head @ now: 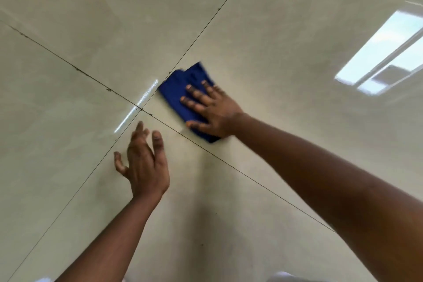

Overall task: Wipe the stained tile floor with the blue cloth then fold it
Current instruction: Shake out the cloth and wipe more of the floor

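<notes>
1. Two bare forearms reach in from the bottom edge, the right one [320, 178] closest to the camera and filling the lower right corner, the left one [109, 231] rising from the lower left.
2. At the left wrist, the left hand [144, 160] is spread wide with fingers apart and holds nothing; it is over the pale tile floor [80, 30], just beside the spot where the dark grout lines [68, 64] cross. Whether the palm touches the floor cannot be told.
3. Further out, the right hand [212, 110] lies flat, fingers spread, palm down on the blue cloth [178, 91], pressing it to the floor rather than gripping it.
4. Bunched into a rough folded pad, the cloth lies on the tile beyond and to the right of the grout crossing. Its far end sticks out past the fingertips and looks blurred; its near corner shows under the heel of the hand.
5. Cloth and left hand are apart, with one grout line running between them.
6. Glossy tile carries a bright streak of glare [137, 107] near the crossing and a window reflection [384, 52] at the right edge.
</notes>
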